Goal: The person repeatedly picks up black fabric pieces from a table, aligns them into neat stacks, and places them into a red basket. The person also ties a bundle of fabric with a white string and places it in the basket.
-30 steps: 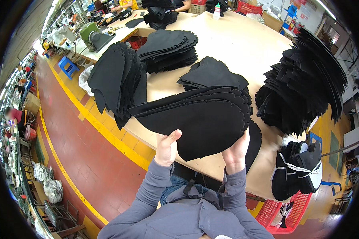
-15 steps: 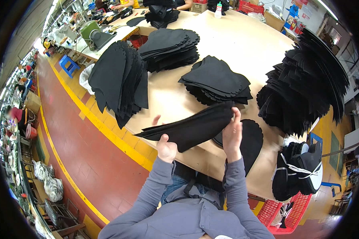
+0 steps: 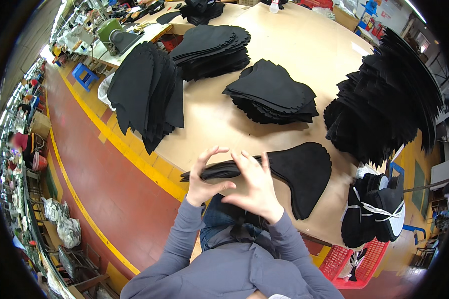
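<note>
A thin stack of black curved, notched-edge cut pieces [image 3: 309, 169] lies by the table's near edge, its narrow end reaching left under my hands. My left hand [image 3: 204, 182] is over that narrow end, thumb and fingers apart in a C shape. Beside it my right hand [image 3: 254, 187] spreads its fingers above the pieces, palm turned left. Neither hand grips anything visible; whether the fingertips touch the pieces I cannot tell. Just beyond lies a thicker stack of black pieces [image 3: 272, 94] of similar material.
More black stacks stand at the left edge [image 3: 147, 94] and behind it [image 3: 212, 50]. A tall fanned pile [image 3: 384, 99] rises at the right. Below it are a tied black-and-white bundle [image 3: 374, 212] and a red basket [image 3: 359, 266]. A green machine [image 3: 115, 37] stands far left.
The black pieces I held raised between both hands now lie on the table. My hands have let go, and my right hand has moved left, close to my left hand.
</note>
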The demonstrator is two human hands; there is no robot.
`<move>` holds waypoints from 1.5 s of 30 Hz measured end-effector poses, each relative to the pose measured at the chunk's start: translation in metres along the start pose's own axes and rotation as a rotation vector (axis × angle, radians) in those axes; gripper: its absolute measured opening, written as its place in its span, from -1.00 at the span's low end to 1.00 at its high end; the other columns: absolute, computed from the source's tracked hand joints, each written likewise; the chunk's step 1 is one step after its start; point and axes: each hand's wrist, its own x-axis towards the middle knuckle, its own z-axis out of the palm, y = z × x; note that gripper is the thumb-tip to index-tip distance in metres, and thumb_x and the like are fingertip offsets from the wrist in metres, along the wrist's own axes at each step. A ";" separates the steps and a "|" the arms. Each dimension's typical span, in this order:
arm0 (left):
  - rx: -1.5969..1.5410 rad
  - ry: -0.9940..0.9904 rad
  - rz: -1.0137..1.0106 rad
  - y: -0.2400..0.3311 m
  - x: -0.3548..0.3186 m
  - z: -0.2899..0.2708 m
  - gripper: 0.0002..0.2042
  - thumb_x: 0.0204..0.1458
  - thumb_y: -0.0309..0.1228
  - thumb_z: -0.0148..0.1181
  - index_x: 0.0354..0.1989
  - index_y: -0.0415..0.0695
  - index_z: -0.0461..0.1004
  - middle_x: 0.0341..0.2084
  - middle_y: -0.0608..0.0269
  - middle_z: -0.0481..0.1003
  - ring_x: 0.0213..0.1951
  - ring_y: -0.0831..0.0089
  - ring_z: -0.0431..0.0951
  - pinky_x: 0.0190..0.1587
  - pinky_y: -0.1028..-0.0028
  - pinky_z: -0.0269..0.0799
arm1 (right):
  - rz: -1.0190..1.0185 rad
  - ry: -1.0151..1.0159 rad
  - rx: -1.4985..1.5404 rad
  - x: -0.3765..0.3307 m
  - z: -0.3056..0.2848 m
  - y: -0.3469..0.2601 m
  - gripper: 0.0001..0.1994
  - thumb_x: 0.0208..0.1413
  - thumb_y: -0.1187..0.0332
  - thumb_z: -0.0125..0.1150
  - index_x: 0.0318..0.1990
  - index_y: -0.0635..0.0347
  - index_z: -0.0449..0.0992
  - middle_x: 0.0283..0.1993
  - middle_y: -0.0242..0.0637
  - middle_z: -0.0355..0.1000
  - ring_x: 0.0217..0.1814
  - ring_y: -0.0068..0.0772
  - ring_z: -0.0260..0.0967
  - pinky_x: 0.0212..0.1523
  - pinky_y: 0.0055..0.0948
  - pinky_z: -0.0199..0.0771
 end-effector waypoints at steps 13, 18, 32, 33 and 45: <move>-0.617 0.464 0.015 0.016 -0.003 -0.012 -0.68 -0.05 -0.28 0.44 -0.20 -0.13 0.48 -0.23 0.38 0.37 -0.21 0.44 0.48 -0.10 0.41 0.43 | 0.385 0.803 0.598 -0.017 0.044 0.026 -0.11 -0.16 0.45 0.50 0.37 0.17 0.10 0.49 -0.07 -0.11 0.51 -0.09 -0.14 0.36 -0.10 0.07; -1.249 0.451 -0.041 0.013 0.002 -0.008 -0.63 0.09 -0.05 0.26 -0.07 0.05 0.36 -0.24 0.42 0.32 -0.09 0.49 0.38 0.10 0.33 0.36 | 0.610 0.386 0.987 -0.038 0.030 0.020 -0.43 -0.10 0.62 0.32 0.14 0.24 0.32 0.13 -0.18 0.36 0.19 -0.34 0.30 0.17 -0.40 0.29; 0.241 -0.377 -0.116 -0.079 -0.040 -0.039 -0.79 0.15 -0.40 -0.08 -0.17 -0.13 0.49 -0.15 0.17 0.60 0.08 0.29 0.49 0.44 0.11 -0.19 | 0.155 0.266 -0.013 -0.073 0.007 0.026 -0.55 -0.22 0.48 0.39 -0.08 0.11 0.41 -0.07 -0.29 0.44 0.09 -0.19 0.39 0.31 -0.04 0.16; 0.193 -0.344 -0.133 -0.082 -0.041 -0.041 -0.83 0.13 -0.44 -0.05 -0.25 -0.14 0.51 -0.20 0.16 0.61 0.01 0.31 0.54 0.44 0.11 -0.16 | 0.112 0.282 0.023 -0.076 0.010 0.026 -0.56 -0.22 0.50 0.39 -0.10 0.12 0.42 -0.09 -0.30 0.44 0.04 -0.19 0.40 0.26 -0.07 0.20; -0.037 -0.502 -0.100 -0.100 -0.027 -0.025 -0.82 0.06 -0.39 0.08 -0.22 -0.17 0.50 -0.18 0.07 0.59 -0.06 0.22 0.57 0.24 0.13 0.24 | 0.034 0.408 0.025 -0.091 -0.006 0.030 -0.51 -0.26 0.54 0.38 -0.07 0.06 0.38 -0.09 -0.28 0.43 -0.03 -0.14 0.40 0.05 -0.15 0.30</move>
